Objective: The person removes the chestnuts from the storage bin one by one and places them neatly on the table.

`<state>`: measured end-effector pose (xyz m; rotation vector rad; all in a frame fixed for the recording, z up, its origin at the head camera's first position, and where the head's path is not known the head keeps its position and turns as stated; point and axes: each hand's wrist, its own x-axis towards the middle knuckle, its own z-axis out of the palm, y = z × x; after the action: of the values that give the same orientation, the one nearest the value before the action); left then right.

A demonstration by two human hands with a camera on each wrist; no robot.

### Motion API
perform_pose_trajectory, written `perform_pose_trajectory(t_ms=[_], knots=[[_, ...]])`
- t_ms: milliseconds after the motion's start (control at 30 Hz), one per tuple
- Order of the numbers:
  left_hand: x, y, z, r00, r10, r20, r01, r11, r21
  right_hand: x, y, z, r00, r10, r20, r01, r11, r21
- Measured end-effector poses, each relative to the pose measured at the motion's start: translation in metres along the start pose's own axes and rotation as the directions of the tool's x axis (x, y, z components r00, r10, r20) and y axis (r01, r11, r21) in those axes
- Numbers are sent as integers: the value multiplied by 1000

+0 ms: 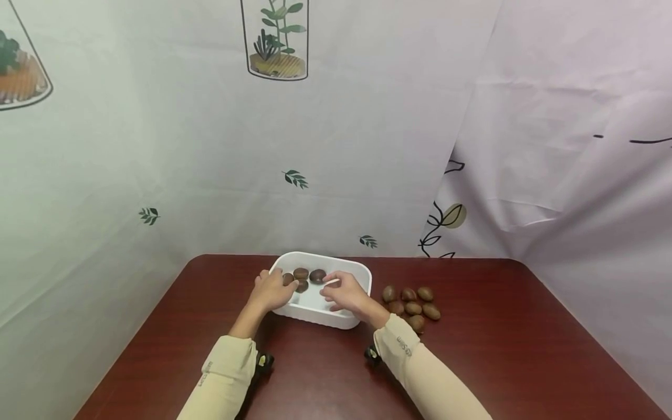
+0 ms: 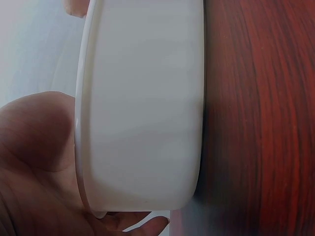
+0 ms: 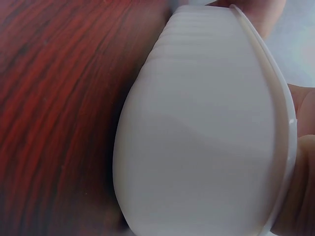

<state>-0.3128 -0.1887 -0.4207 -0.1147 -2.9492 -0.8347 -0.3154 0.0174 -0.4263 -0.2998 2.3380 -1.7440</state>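
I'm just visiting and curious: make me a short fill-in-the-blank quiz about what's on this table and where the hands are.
1. The white tray stands on a dark red ____ table.
2. Both the left hand and the right hand are at the ____.
3. The loose pile of brown nuts lies on the table beside the person's ____ hand.
4. The nuts in the tray are ____ in colour.

Missing words: wooden; tray; right; brown

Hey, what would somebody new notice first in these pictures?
Probably the white tray at the middle of the dark red table, with a few brown nuts inside. The left hand and right hand are both at its near rim. A heap of nuts lies on the table just right of it.
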Motion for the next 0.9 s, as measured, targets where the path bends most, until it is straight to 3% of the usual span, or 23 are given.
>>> perform_pose_trajectory(t_ms=[900], knots=[[1,1,-1,1000,-4,8,4,1000,4,8,1,9,1000,15,-3,-15,999,45]])
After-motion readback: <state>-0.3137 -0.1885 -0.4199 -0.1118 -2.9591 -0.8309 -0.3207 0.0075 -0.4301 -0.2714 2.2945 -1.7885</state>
